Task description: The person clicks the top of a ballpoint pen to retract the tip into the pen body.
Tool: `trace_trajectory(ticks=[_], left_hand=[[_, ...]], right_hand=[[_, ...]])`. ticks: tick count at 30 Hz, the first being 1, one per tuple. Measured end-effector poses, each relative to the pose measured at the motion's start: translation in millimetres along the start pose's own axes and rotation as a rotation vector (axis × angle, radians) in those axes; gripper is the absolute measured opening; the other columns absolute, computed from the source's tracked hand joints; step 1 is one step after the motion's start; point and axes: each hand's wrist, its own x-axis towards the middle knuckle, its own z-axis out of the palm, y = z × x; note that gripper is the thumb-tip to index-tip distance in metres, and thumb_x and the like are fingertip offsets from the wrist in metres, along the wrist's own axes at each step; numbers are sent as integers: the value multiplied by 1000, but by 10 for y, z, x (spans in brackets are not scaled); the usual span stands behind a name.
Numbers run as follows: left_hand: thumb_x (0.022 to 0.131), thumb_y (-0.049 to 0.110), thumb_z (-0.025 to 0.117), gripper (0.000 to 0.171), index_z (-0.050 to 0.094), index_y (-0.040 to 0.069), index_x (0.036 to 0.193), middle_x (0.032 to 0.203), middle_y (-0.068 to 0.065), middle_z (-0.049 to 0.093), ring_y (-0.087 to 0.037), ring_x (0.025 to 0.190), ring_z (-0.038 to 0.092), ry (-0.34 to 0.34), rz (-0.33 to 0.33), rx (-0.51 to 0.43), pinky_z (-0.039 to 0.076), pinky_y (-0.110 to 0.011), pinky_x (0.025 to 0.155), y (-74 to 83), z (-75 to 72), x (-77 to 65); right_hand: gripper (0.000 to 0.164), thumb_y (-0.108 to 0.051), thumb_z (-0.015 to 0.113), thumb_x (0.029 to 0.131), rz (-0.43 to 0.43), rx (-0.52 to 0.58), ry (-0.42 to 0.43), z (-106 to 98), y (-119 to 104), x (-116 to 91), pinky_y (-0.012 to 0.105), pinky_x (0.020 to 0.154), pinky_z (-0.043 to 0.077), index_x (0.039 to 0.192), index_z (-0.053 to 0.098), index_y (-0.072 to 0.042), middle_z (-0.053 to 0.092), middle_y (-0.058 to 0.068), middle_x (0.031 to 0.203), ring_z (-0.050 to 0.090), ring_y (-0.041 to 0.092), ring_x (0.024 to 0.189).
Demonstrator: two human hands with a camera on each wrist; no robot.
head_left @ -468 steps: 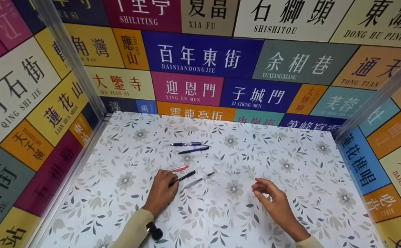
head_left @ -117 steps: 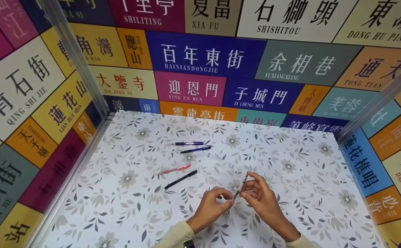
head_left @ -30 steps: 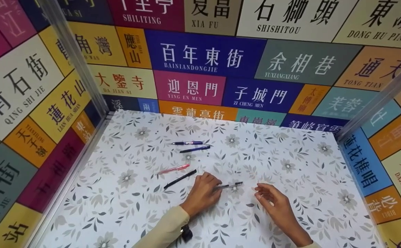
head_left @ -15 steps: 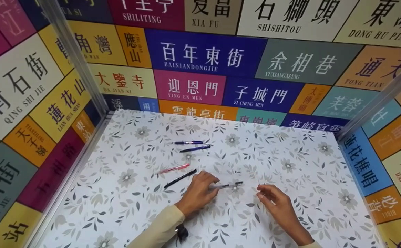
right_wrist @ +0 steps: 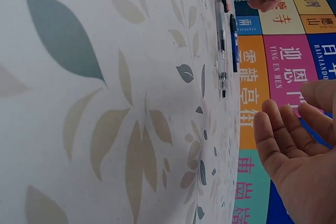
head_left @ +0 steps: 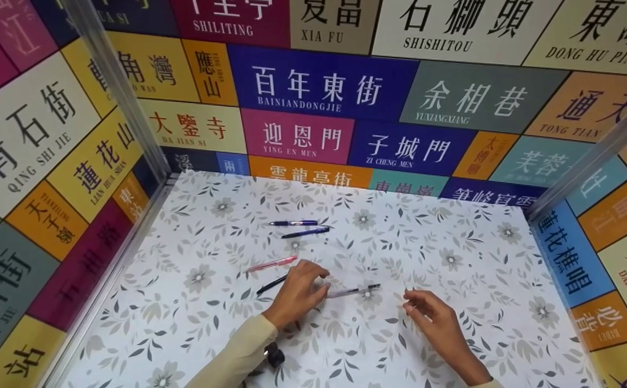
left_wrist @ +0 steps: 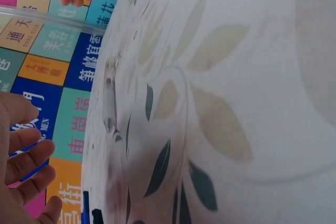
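A clear-barrelled pen lies on the patterned tabletop between my hands. My left hand hovers just left of it, fingers loosely bent, partly covering the black pen in the head view. In the left wrist view nothing sits in that hand's fingers, and the clear pen is apart from them. To the right of the clear pen, my right hand has its fingers relaxed and slightly curved. The right wrist view shows its palm bare, with the clear pen further off. Whether my left hand touches the black pen is hidden.
A pink pen lies behind the black one. Further back are two blue pens, one behind the other. Walls covered in coloured signs border the white floral tabletop at the back and sides.
Earlier the clear pen lay beside the black pen, then both hands held it up. Afterwards it was set down further right. My left hand has since let go and shifted left over the black pen.
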Motion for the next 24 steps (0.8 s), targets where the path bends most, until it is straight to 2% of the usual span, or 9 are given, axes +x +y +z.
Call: trace_trajectory(ticks=[8, 12, 16, 20, 24], left_hand=[[96, 12, 83, 18, 79, 3, 111, 106, -7, 76, -27, 106, 64, 9, -43, 17, 51, -50, 94, -143, -86, 5], [95, 9, 84, 16, 79, 3, 109, 103, -8, 77, -26, 102, 65, 41, -39, 31, 54, -47, 89, -233, -129, 8], [95, 8, 83, 15, 79, 2, 108, 103, -11, 77, -28, 102, 65, 61, -54, 16, 54, -49, 86, -310, -185, 13], [96, 8, 82, 15, 79, 3, 110, 106, -10, 77, -30, 106, 65, 54, -115, 7, 51, -52, 88, -375, -250, 28], [94, 8, 84, 17, 79, 1, 109, 103, -11, 77, -31, 104, 66, 58, -112, 27, 51, -54, 86, -491, -296, 46]], right_hand=[[33, 9, 76, 98, 71, 6, -21, -37, -6, -34, 22, 88, 60, 125, 78, -10, 75, 24, 117, 75, 21, 100], [35, 11, 75, 97, 95, -6, -18, -44, -3, -42, 21, 89, 60, 124, 78, -11, 75, 25, 115, 74, 15, 101], [35, 12, 76, 97, 97, 2, -16, -42, 10, -47, 21, 89, 60, 124, 78, -10, 74, 26, 116, 75, 15, 101], [32, 7, 78, 97, 84, 0, -16, -40, 20, -48, 21, 88, 60, 124, 78, -10, 74, 26, 117, 76, 20, 101], [32, 6, 79, 97, 91, -2, -19, -41, 22, -49, 22, 88, 60, 124, 78, -10, 74, 26, 117, 76, 19, 101]])
